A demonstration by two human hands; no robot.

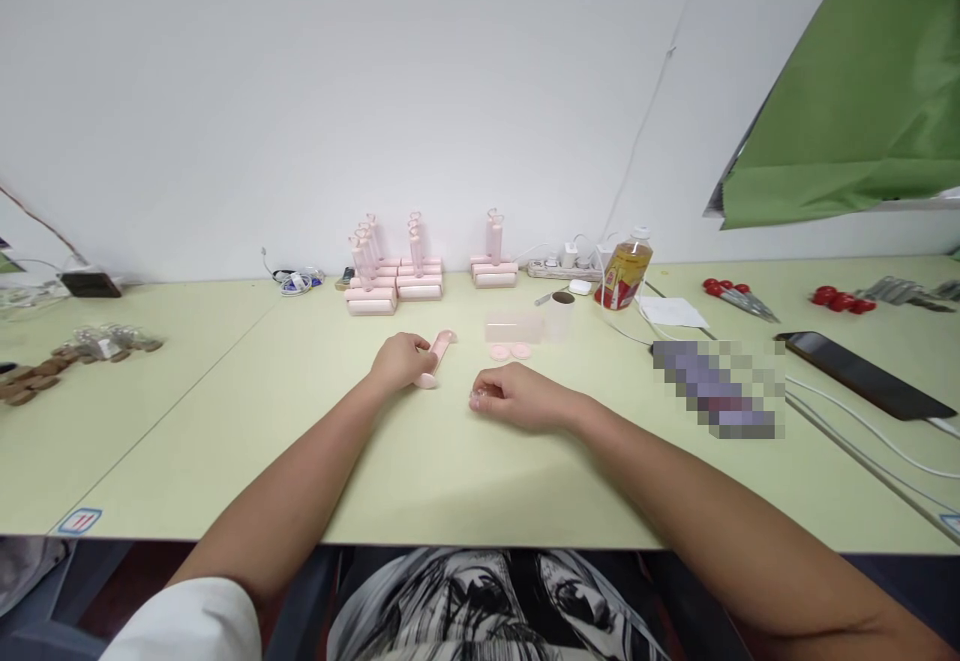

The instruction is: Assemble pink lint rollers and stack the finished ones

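Pale green, the desk (225, 421) runs along a white wall, with much bare surface between the hands and its near edge. Pink stands (394, 281) wait at the back. The left hand (401, 361) lies with fingers closed on a pink tube (439, 353); the right hand (517, 399) rests curled beside two pink discs (510, 351), and its grip I cannot tell.

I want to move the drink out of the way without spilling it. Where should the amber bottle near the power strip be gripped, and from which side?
Grip the amber bottle around its body, below the white cap, coming from the front. It stands upright, so a sideways wrap of the fingers keeps it level. The power strip and cables crowd its back, and a small cup stands to its front left, so approach from slightly right.
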